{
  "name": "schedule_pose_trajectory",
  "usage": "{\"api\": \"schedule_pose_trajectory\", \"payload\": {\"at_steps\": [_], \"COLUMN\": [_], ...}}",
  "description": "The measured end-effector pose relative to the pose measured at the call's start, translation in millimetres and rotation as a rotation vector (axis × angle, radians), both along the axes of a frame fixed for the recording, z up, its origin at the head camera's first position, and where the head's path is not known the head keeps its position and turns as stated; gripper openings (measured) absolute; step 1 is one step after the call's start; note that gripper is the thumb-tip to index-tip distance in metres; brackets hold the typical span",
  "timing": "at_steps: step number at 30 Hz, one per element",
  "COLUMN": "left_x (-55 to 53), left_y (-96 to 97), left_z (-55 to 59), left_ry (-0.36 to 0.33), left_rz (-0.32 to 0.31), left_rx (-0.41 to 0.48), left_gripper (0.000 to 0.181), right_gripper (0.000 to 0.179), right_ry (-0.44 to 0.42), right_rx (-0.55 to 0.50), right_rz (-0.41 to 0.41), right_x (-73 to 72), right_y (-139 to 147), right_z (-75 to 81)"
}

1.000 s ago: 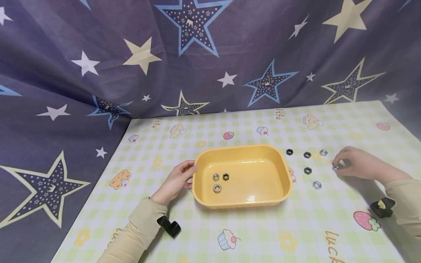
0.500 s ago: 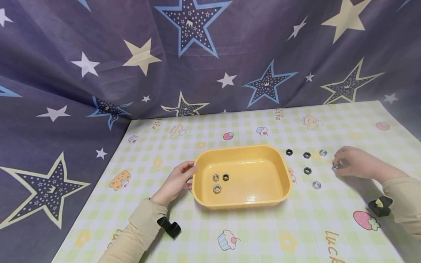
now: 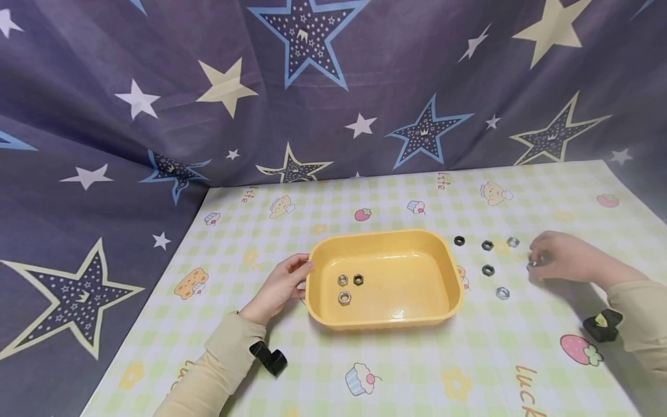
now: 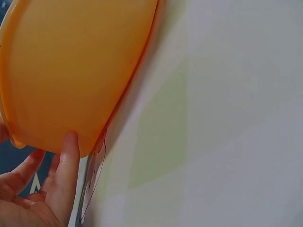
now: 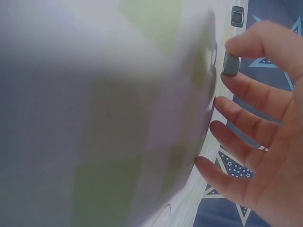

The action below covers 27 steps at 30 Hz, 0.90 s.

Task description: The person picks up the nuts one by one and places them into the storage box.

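At the left end of the yellow plastic basin (image 3: 385, 325), my left hand (image 3: 281, 286) holds its wall; the thumb (image 4: 71, 151) lies against the outside in the left wrist view. Three hex nuts sit inside on the left: two silvery, one a dark nut (image 3: 358, 280). My right hand (image 3: 565, 258) is beyond the basin's right end, over the cloth. Its thumb and index finger pinch a small metal nut (image 5: 231, 65), and the other fingers are spread. In the head view that nut is mostly hidden by the fingers.
Several loose nuts lie between basin and right hand, among them a black nut (image 3: 459, 240) and a silver nut (image 3: 502, 293). A checked tablecloth (image 3: 417, 376) covers the table. Behind it hangs a dark star-patterned curtain (image 3: 323, 121).
The right hand's fingertips have shifted very slightly around the nut, which shows less in the head view. The left hand, basin and loose nuts stay in place.
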<state>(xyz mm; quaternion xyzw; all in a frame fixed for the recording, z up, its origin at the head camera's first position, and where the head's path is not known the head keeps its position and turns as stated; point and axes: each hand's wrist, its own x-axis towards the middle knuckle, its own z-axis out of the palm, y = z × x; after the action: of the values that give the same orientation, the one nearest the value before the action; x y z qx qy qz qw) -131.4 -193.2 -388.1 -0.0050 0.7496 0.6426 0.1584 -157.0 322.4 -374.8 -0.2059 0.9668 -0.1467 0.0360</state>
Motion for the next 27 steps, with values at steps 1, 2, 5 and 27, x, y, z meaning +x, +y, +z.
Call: {"api": "schedule_pose_trajectory", "payload": {"at_steps": [1,2,5,27], "left_x": [-0.1,-0.1,0.1,0.3], "left_y": [-0.2,-0.2,0.2,1.9], "left_z": [0.1,0.2,1.1,0.8], "left_ry": [0.001,0.002,0.001,-0.004], "left_rz": [-0.002,-0.002,0.003,0.019], "left_rx": [0.001,-0.002,-0.003,-0.007], "left_gripper": [0.039,0.039,0.039,0.038], "right_gripper": [0.019,0.019,0.020,0.022], "right_ry": [0.001,-0.002,-0.001,0.088], "right_rx": [-0.006,-0.009,-0.019,-0.070], "right_rz": [0.001,-0.003,-0.003,0.019], "right_x": [-0.3,-0.5,-1.0,2.3], "right_y": [0.5,0.6,1.7,8.7], "right_z": [-0.2,-0.4,-0.8,-1.4]}}
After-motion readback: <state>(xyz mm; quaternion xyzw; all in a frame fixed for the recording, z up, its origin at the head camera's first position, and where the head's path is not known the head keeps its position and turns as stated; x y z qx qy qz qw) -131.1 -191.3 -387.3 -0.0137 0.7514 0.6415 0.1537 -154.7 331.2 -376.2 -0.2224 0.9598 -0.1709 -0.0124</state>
